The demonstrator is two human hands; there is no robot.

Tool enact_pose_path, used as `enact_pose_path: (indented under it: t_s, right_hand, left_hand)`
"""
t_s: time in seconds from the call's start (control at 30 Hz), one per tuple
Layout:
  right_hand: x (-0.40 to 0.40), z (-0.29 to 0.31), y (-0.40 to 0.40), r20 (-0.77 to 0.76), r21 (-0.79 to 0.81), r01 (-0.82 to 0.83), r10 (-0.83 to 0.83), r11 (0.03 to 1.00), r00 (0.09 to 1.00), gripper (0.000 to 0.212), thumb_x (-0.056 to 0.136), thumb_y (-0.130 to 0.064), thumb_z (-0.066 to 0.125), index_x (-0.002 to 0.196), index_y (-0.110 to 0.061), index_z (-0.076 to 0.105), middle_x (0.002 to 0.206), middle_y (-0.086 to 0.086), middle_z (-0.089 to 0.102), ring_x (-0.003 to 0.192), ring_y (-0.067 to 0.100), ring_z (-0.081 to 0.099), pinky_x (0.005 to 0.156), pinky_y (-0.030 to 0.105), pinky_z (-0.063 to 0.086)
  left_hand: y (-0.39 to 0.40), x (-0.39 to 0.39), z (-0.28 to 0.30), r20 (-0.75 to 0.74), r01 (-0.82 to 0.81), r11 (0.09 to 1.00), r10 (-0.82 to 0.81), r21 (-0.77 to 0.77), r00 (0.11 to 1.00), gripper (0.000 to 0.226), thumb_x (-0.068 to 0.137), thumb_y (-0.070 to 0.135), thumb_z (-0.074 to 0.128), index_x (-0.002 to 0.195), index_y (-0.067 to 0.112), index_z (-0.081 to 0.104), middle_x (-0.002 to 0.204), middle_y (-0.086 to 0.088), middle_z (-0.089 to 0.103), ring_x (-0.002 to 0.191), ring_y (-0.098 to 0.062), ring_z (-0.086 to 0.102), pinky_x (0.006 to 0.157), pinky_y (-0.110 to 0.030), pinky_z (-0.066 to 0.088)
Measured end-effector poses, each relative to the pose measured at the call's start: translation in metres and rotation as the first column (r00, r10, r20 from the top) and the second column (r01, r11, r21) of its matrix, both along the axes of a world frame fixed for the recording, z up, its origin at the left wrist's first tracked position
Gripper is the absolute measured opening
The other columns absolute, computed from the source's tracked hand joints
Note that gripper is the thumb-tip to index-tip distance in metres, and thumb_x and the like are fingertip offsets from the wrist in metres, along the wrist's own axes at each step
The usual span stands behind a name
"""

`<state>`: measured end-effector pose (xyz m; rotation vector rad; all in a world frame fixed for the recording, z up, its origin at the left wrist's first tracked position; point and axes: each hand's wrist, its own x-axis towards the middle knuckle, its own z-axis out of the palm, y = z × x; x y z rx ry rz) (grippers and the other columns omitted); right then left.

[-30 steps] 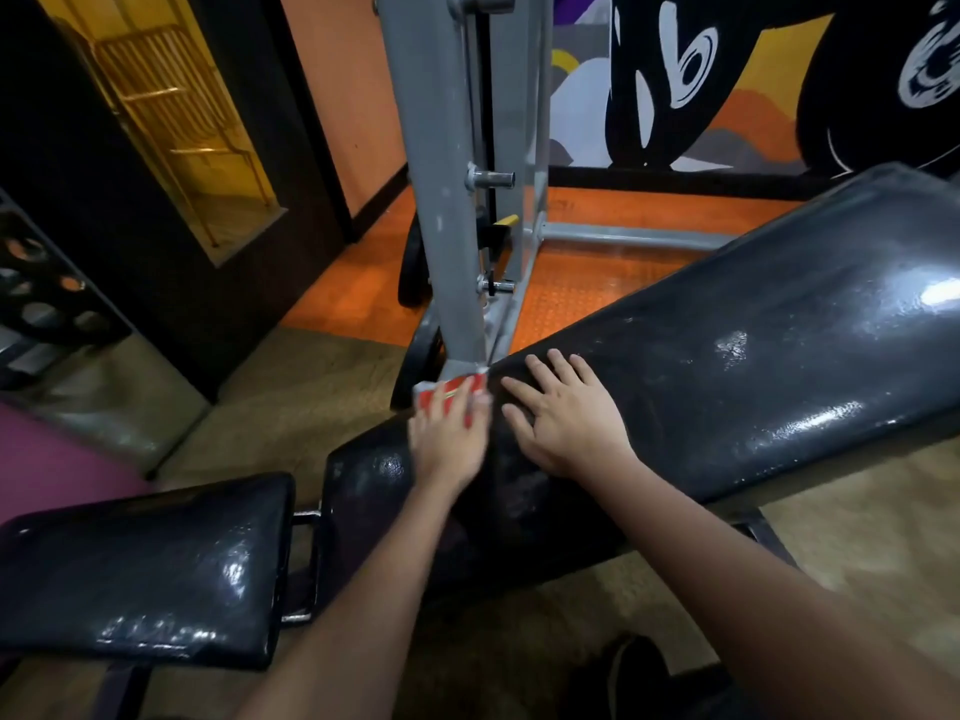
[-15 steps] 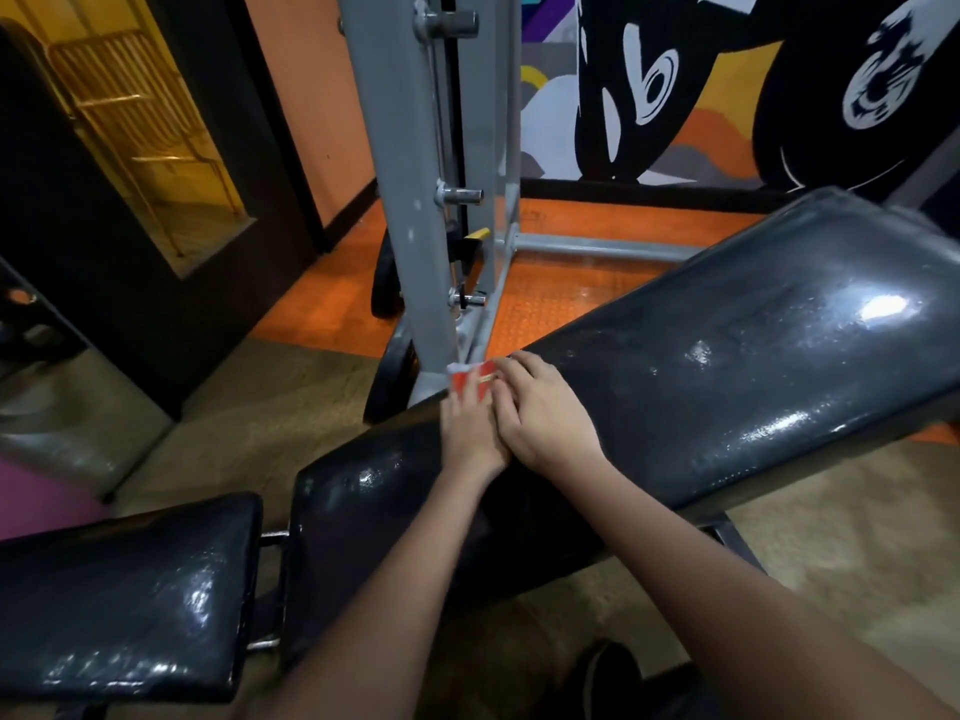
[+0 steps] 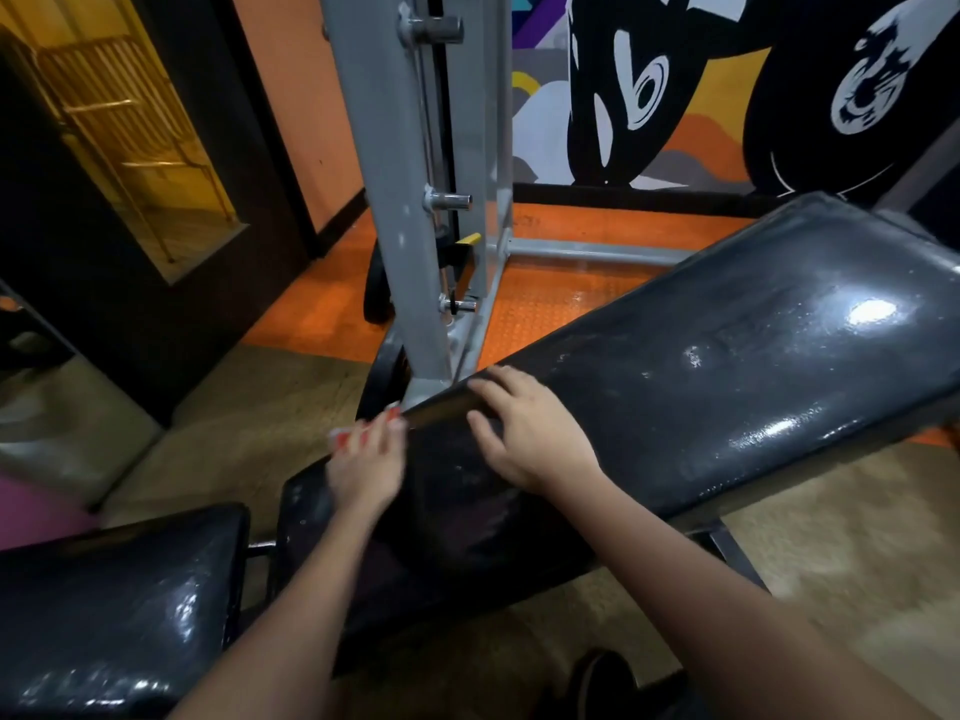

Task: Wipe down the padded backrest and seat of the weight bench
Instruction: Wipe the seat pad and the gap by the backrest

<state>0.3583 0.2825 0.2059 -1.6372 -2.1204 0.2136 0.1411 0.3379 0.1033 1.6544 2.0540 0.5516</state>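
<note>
The black padded backrest (image 3: 701, 387) slopes up to the right, glossy with wet streaks. The black seat pad (image 3: 114, 610) lies at the lower left, with a small gap and a metal link between the two pads. My left hand (image 3: 366, 462) presses a red and white cloth (image 3: 349, 438) against the backrest's far edge near its lower end; the hand is blurred and mostly covers the cloth. My right hand (image 3: 524, 433) rests on the backrest just right of it, its fingers curling over the far edge.
A grey steel rack upright (image 3: 395, 210) with pegs stands right behind the backrest. A black weight plate (image 3: 382, 376) leans at its base. Orange floor mat (image 3: 550, 309) lies beyond it, a mirror (image 3: 47, 397) at the left and a dark shoe (image 3: 605, 678) below.
My left hand has slid the cloth down and left along the backrest's far edge. My right hand has stayed near the same spot, and the two hands are now apart.
</note>
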Motion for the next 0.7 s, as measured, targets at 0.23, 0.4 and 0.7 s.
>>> enact_pose_path:
  t_s: [0.23, 0.4, 0.7]
  right_hand:
    - [0.003, 0.006, 0.003, -0.146, -0.015, 0.048, -0.05, 0.999, 0.988, 0.045, 0.094, -0.045, 0.051, 0.129, -0.021, 0.067, 0.136, 0.002, 0.061, 0.128, 0.021, 0.053, 0.109, 0.033, 0.036]
    - [0.001, -0.006, -0.004, 0.14, -0.042, -0.109, 0.114, 0.993, 0.984, 0.053, 0.094, -0.052, 0.045, 0.134, -0.023, 0.063, 0.143, 0.004, 0.058, 0.136, 0.024, 0.049, 0.115, 0.037, 0.033]
    - [-0.001, -0.009, -0.005, 0.141, 0.098, -0.121, 0.107, 0.988, 0.984, 0.05, 0.097, -0.043, 0.05, 0.141, -0.019, 0.055, 0.142, 0.007, 0.057, 0.134, 0.025, 0.049, 0.115, 0.034, 0.034]
  left_hand:
    - [-0.064, 0.095, 0.053, 0.071, 0.467, 0.813, -0.52, 0.348, 0.851, 0.056, 0.094, 0.047, 0.045, 0.148, 0.033, 0.036, 0.153, 0.007, 0.038, 0.136, -0.013, 0.04, 0.113, -0.032, 0.034]
    - [-0.101, -0.046, -0.015, 0.101, 0.205, 0.963, -0.225, 0.174, 0.969, 0.054, 0.095, 0.071, 0.022, 0.148, 0.057, 0.022, 0.161, 0.021, 0.018, 0.146, -0.011, 0.023, 0.118, -0.045, 0.026]
    - [0.033, 0.033, 0.007, -0.004, 0.202, 0.979, -0.202, 0.037, 0.979, 0.058, 0.095, 0.06, 0.014, 0.139, 0.043, 0.048, 0.145, 0.004, 0.052, 0.138, -0.022, 0.04, 0.113, -0.041, 0.03]
